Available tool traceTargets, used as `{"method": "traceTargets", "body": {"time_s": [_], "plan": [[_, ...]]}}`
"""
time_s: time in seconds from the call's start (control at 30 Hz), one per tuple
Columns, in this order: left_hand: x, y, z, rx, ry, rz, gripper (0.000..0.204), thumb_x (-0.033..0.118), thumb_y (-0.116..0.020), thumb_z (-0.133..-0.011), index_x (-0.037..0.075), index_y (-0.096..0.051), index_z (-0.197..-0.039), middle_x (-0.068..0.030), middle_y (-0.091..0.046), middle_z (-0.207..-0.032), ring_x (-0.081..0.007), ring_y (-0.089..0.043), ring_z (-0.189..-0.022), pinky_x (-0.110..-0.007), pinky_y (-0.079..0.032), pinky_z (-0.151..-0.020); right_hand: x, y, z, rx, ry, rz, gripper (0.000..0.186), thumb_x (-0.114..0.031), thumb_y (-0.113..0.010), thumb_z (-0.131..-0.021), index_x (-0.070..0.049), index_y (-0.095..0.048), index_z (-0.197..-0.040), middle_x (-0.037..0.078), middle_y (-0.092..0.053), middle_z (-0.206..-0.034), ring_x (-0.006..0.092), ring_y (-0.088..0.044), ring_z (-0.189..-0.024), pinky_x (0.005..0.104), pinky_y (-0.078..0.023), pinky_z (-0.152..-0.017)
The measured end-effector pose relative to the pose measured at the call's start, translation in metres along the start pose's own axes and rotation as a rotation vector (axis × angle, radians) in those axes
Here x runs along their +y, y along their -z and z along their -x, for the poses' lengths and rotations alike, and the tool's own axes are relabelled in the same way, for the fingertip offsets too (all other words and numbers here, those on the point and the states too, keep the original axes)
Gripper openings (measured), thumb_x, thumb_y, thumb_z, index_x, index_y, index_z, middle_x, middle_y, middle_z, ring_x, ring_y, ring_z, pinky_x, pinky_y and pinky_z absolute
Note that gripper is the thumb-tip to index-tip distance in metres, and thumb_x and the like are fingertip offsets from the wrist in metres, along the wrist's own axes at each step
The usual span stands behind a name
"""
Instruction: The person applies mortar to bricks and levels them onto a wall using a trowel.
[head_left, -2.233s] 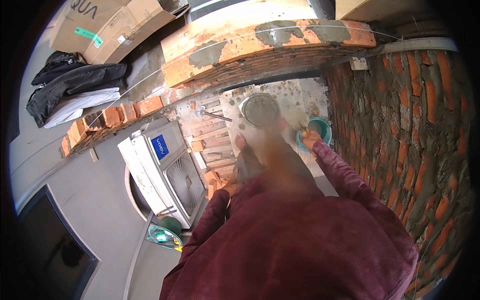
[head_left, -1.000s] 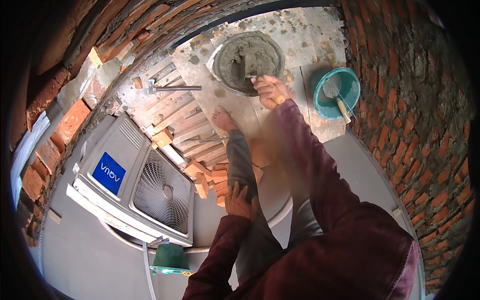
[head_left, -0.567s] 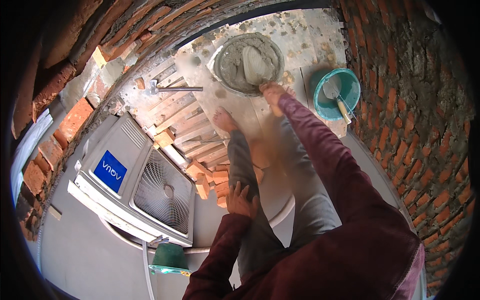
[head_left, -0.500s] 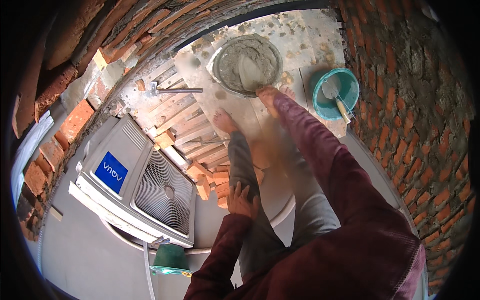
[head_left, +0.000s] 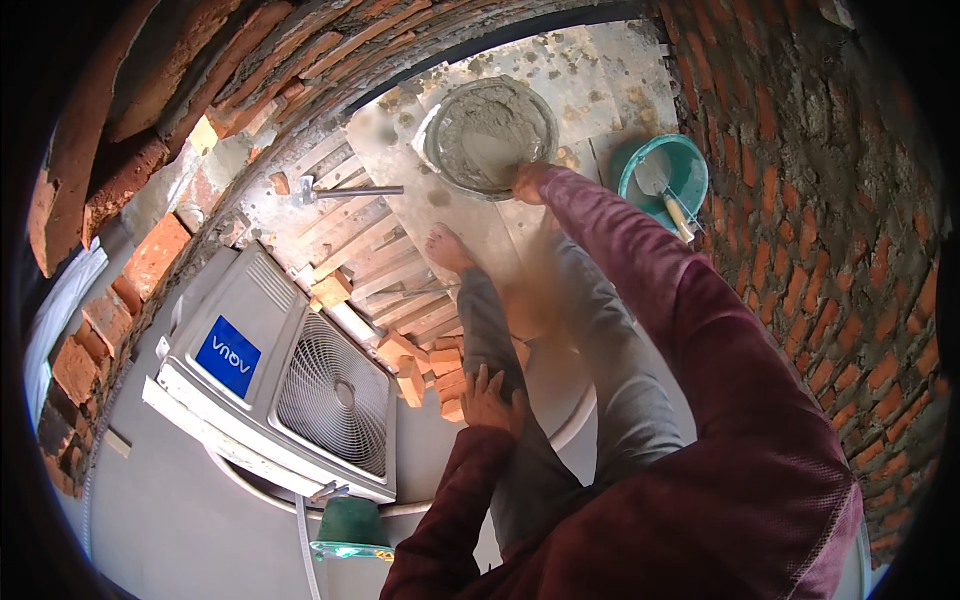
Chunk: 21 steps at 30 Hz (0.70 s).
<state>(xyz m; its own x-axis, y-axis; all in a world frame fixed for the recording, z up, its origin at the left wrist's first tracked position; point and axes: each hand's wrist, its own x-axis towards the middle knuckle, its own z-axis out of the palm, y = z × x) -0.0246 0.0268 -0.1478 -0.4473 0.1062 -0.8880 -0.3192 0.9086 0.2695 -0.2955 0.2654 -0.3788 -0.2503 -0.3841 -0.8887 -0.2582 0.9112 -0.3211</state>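
Note:
My right hand (head_left: 530, 184) is closed at the near rim of a round tub of wet grey mortar (head_left: 490, 115). It grips a trowel whose blade (head_left: 497, 152) lies in the mortar; its handle is hidden by my fingers. My left hand (head_left: 490, 402) rests on my left leg near the knee, fingers spread and holding nothing. To the right of the tub stands a teal bucket (head_left: 617, 165) with a second trowel (head_left: 678, 213) leaning inside, its pale handle over the rim.
A hammer (head_left: 350, 191) lies on wooden slats left of the tub. Loose orange bricks (head_left: 411, 380) sit beside an outdoor air-conditioner unit (head_left: 300, 370). Below it is a dark green bucket (head_left: 350, 522). Brick walls rise on the left and right (head_left: 830, 280).
The trowel blade has sunk or turned lower in the mortar, showing less of its surface. My right hand stays near the tub's rim; the whole view has shifted slightly.

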Motion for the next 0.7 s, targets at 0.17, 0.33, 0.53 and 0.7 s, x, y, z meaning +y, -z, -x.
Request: {"method": "traceTargets", "body": {"time_s": [0.17,0.33,0.53,0.7], "plan": [[-0.018,-0.002,0.001,-0.004,0.051,0.029,0.056,0.037,-0.063,-0.079,0.012,-0.059,-0.128,-0.0179,-0.041,-0.146,-0.0396,-0.03,-0.138,-0.048,-0.026,-0.114,-0.006,0.014,0.075,0.119,-0.266,-0.099,0.03,-0.011,-0.049,-0.085,-0.002,-0.069,-0.107,0.018,-0.065,-0.117,0.0305,-0.063,-0.109,0.0379,-0.052,-0.088],[-0.013,-0.005,-0.001,-0.013,0.024,0.012,0.054,0.035,-0.06,-0.077,0.013,-0.06,-0.127,-0.0175,-0.042,-0.146,-0.0383,-0.03,-0.139,-0.048,-0.025,-0.114,0.006,-0.019,0.056,0.223,-0.354,0.014,0.031,-0.014,-0.052,-0.084,-0.002,-0.069,-0.107,0.017,-0.065,-0.115,0.032,-0.063,-0.108,0.0364,-0.053,-0.087],[-0.022,-0.003,-0.001,0.035,0.007,0.024,0.052,0.032,-0.061,-0.076,0.011,-0.062,-0.124,-0.0182,-0.044,-0.144,-0.0397,-0.031,-0.137,-0.05,-0.025,-0.112,-0.046,-0.001,0.018,-0.054,0.024,0.097,0.036,-0.018,-0.056,-0.081,0.001,-0.067,-0.111,0.018,-0.063,-0.116,0.0295,-0.064,-0.103,0.0347,-0.053,-0.083],[-0.024,0.003,-0.003,0.029,-0.037,0.027,0.051,0.029,-0.064,-0.076,0.01,-0.062,-0.123,-0.0215,-0.044,-0.143,-0.0426,-0.031,-0.137,-0.051,-0.026,-0.111,-0.055,-0.06,-0.042,0.457,-0.357,-1.436,0.028,-0.013,-0.063,-0.078,-0.002,-0.062,-0.104,0.013,-0.062,-0.072,0.0243,-0.064,-0.069,0.0365,-0.05,-0.058]]}}
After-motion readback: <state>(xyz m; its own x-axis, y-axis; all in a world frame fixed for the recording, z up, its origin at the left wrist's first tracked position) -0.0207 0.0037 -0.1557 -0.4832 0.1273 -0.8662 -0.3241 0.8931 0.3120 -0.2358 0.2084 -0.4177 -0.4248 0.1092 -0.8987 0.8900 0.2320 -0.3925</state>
